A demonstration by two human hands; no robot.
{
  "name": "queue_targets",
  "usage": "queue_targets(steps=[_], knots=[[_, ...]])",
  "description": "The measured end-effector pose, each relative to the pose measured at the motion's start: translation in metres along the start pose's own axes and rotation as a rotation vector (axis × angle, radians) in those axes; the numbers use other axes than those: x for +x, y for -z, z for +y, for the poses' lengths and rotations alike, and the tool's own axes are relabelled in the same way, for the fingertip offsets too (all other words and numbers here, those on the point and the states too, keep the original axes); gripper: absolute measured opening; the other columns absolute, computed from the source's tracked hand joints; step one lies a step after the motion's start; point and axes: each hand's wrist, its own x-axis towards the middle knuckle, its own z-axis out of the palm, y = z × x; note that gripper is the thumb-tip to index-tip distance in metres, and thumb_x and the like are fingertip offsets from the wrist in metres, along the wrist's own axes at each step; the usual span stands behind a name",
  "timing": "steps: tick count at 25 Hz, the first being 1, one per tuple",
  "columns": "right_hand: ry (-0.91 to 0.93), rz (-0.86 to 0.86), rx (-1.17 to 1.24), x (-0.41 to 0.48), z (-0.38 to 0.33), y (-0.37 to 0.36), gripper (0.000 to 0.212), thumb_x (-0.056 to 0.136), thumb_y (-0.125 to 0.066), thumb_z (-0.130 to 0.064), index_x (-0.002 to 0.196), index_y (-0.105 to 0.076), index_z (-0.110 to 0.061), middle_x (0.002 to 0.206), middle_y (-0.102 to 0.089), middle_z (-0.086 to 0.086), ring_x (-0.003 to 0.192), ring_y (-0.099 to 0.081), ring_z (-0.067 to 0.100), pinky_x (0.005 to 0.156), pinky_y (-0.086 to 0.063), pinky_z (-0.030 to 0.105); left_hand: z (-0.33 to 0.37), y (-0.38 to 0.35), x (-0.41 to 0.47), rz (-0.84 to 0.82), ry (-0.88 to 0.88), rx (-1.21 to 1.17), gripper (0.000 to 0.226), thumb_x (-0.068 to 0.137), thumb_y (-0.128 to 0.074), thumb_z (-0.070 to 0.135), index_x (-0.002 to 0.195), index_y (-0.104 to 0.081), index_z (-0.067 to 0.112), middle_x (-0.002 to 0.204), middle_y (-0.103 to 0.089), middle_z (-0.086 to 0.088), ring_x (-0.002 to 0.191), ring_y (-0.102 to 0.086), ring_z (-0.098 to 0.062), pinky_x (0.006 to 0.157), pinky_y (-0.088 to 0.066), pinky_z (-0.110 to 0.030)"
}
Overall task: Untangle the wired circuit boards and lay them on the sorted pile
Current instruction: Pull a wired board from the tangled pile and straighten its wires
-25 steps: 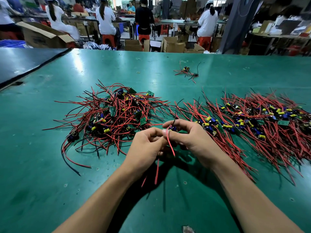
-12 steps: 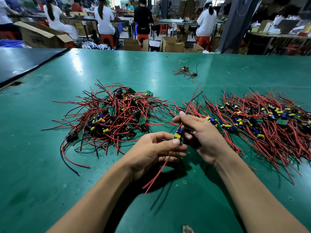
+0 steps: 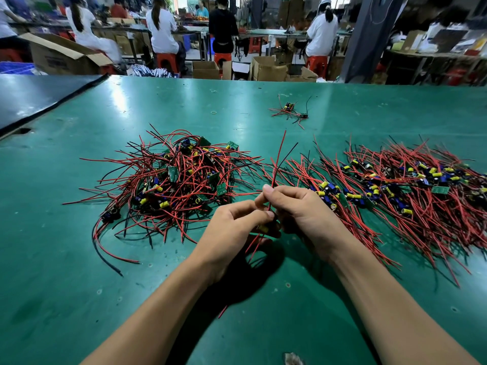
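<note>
A tangled heap of circuit boards [image 3: 181, 185] with red and black wires lies left of centre on the green table [image 3: 66, 285]. The sorted pile [image 3: 411, 191], its wires combed towards me, spreads across the right. Between the piles, my left hand [image 3: 232, 230] and my right hand [image 3: 297, 209] together hold one wired circuit board [image 3: 263, 228] just above the table. My left fingers pinch the board with its yellow capacitor. My right thumb and fingers pinch its upper red and black wires, which stick up and away from me. Lower red wires hang below my hands.
A small separate bundle of wired boards [image 3: 290, 111] lies farther back on the table. A dark mat [image 3: 39, 98] covers the far left corner. Beyond the table edge stand cardboard boxes [image 3: 266, 68], red stools and several seated people at benches.
My hands came closer together, and my right hand slid along the upper wires, so they now stand more upright. The board stays held between both hands.
</note>
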Motion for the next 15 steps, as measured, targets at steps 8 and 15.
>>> queue_targets(steps=[8, 15], knots=[[-0.038, -0.053, 0.040, -0.0002, 0.0058, -0.0032, 0.036, 0.075, -0.080, -0.038, 0.101, -0.076, -0.014, 0.089, -0.071, 0.012, 0.066, -0.061, 0.019, 0.056, -0.050, 0.026, 0.0006, 0.0053, 0.0015, -0.010, 0.059, -0.126, 0.007, 0.080, -0.070, 0.013, 0.082, -0.076, 0.010, 0.078, -0.070, -0.014, 0.064, -0.067, -0.022, 0.057, -0.056, -0.029], [-0.012, 0.009, -0.093, 0.0028, 0.0102, -0.0053, 0.028, 0.092, -0.067, -0.036, 0.095, -0.080, -0.011, 0.091, -0.077, 0.008, 0.076, -0.072, 0.015, 0.051, -0.055, 0.025, -0.0002, 0.0044, 0.0031, 0.093, 0.086, -0.105, 0.012, 0.085, -0.067, 0.001, 0.075, -0.073, 0.005, 0.075, -0.069, -0.016, 0.060, -0.069, -0.027, 0.051, -0.057, -0.030]])
